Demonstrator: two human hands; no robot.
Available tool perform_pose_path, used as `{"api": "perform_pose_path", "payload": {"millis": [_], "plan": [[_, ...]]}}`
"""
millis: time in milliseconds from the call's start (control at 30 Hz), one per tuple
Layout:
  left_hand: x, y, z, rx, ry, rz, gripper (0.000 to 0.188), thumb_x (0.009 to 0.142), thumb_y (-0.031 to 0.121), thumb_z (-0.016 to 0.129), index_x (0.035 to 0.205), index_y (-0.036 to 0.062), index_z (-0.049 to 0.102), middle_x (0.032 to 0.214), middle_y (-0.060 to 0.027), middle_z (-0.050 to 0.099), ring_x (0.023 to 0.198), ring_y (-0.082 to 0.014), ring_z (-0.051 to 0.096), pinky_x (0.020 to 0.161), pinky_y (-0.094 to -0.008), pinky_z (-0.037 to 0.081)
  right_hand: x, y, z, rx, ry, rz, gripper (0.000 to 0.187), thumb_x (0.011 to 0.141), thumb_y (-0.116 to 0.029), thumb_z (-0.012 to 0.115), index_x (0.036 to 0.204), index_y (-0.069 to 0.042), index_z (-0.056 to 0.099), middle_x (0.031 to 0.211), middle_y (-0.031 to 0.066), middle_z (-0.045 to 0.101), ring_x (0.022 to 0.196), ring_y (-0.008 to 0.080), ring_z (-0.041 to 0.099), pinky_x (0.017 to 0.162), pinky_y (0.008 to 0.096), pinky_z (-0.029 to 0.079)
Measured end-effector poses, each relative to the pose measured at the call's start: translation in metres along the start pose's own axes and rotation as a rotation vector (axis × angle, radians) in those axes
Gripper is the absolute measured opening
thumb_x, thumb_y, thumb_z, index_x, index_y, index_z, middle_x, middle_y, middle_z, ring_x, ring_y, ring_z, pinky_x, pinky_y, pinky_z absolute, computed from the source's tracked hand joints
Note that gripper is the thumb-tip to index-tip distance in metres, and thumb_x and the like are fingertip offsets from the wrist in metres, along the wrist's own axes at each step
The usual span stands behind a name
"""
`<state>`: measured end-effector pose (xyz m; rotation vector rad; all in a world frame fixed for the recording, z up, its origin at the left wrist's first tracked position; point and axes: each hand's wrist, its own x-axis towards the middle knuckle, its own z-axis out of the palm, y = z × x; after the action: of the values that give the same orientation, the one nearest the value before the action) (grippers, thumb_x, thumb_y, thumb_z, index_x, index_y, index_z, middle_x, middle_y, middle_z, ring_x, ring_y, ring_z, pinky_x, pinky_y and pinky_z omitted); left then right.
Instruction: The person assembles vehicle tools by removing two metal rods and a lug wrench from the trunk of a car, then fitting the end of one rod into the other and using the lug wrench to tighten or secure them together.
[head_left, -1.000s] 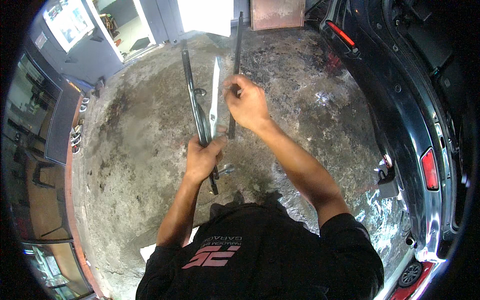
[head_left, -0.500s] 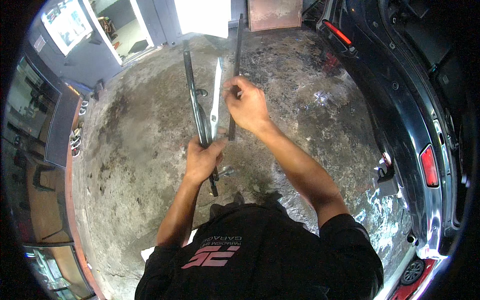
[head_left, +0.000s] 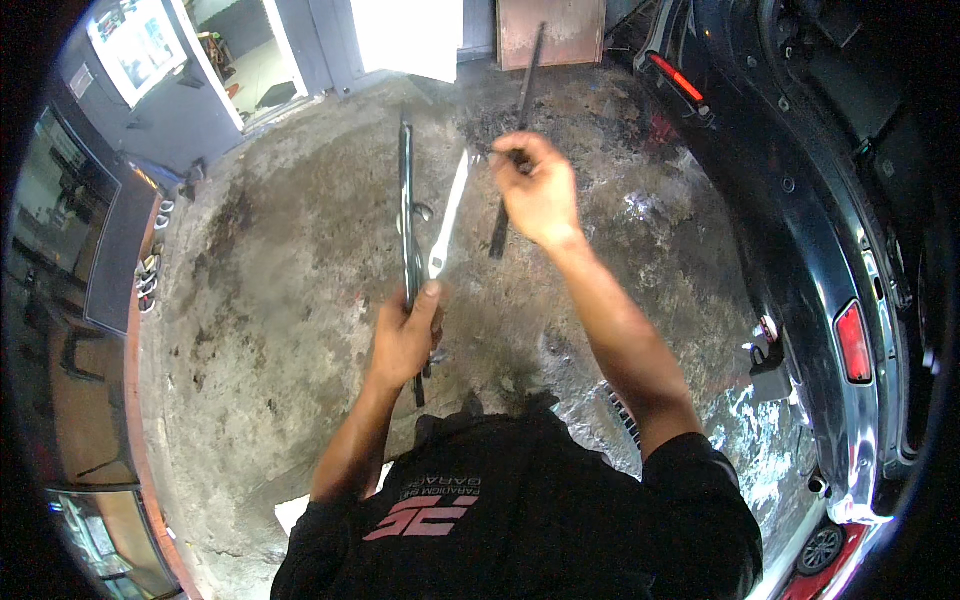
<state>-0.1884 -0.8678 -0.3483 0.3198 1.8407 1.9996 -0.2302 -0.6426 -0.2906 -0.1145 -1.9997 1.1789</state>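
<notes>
My left hand (head_left: 408, 340) is closed around a long, slim, glossy black bar (head_left: 406, 200) that resembles a wiper blade; a small hooked piece juts from its right side. A flat silver bar (head_left: 453, 215) with a square hole near its lower end rises from the same grip, its top slanting toward my other hand. My right hand (head_left: 540, 190) is closed, thumb and fingers bent together, on a thin dark strip (head_left: 530, 85) that sticks out above and below it. The fingertips are close to the silver bar's tip; whether they touch it I cannot tell.
A dark car (head_left: 800, 260) with its rear opening raised stands along the right. The stained concrete floor (head_left: 280, 280) lies below my hands. Shoes (head_left: 148, 280) line the left edge, and a brown board (head_left: 550, 35) leans at the back wall. A red car (head_left: 845, 560) shows at lower right.
My right hand has moved right and slightly up with the dark strip, which now slants more. The glossy black bar has swung more upright, and the silver bar leans further right.
</notes>
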Motion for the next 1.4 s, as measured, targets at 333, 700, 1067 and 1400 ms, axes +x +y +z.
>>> {"api": "perform_pose_path", "payload": {"millis": [333, 700, 1067, 1400], "plan": [[-0.033, -0.022, -0.012, 0.190, -0.213, 0.076, 0.042, 0.099, 0.040, 0.058, 0.103, -0.0013, 0.061, 0.066, 0.0056, 0.046, 0.054, -0.0055, 0.040, 0.048, -0.0248, 0.031, 0.090, -0.031, -0.039, 0.301, 0.152, -0.134, 0.015, 0.087, -0.008, 0.068, 0.098, 0.001, 0.065, 0.070, -0.0032, 0.055, 0.062, 0.0039, 0.046, 0.055, 0.0215, 0.039], [-0.038, -0.021, -0.020, 0.102, -0.270, 0.004, 0.056, 0.101, 0.051, 0.044, 0.107, -0.0018, 0.062, 0.070, 0.0019, 0.048, 0.064, -0.0093, 0.042, 0.056, -0.0306, 0.036, 0.086, -0.054, -0.039, 0.417, 0.147, -0.105, 0.015, 0.091, -0.007, 0.066, 0.102, 0.001, 0.062, 0.076, -0.0031, 0.056, 0.064, 0.0024, 0.045, 0.057, 0.0196, 0.038], [-0.053, -0.030, -0.004, -0.201, -0.339, -0.213, 0.049, 0.100, 0.042, 0.055, 0.127, 0.0017, 0.053, 0.092, 0.0024, 0.056, 0.084, -0.0100, 0.050, 0.076, -0.0236, 0.042, 0.083, -0.053, -0.044, 0.400, 0.154, -0.124, 0.013, 0.091, -0.008, 0.066, 0.101, 0.001, 0.063, 0.070, -0.0063, 0.052, 0.060, 0.0012, 0.041, 0.053, 0.0196, 0.034], [-0.064, -0.017, 0.023, -0.140, -0.327, -0.132, 0.045, 0.096, 0.044, 0.060, 0.116, 0.0037, 0.057, 0.090, 0.0033, 0.053, 0.076, -0.0088, 0.046, 0.068, -0.0258, 0.038, 0.075, -0.051, -0.059, 0.371, 0.110, -0.115, 0.014, 0.093, -0.007, 0.063, 0.105, 0.000, 0.060, 0.071, -0.0043, 0.054, 0.055, 0.0019, 0.043, 0.049, 0.0199, 0.035]]}}
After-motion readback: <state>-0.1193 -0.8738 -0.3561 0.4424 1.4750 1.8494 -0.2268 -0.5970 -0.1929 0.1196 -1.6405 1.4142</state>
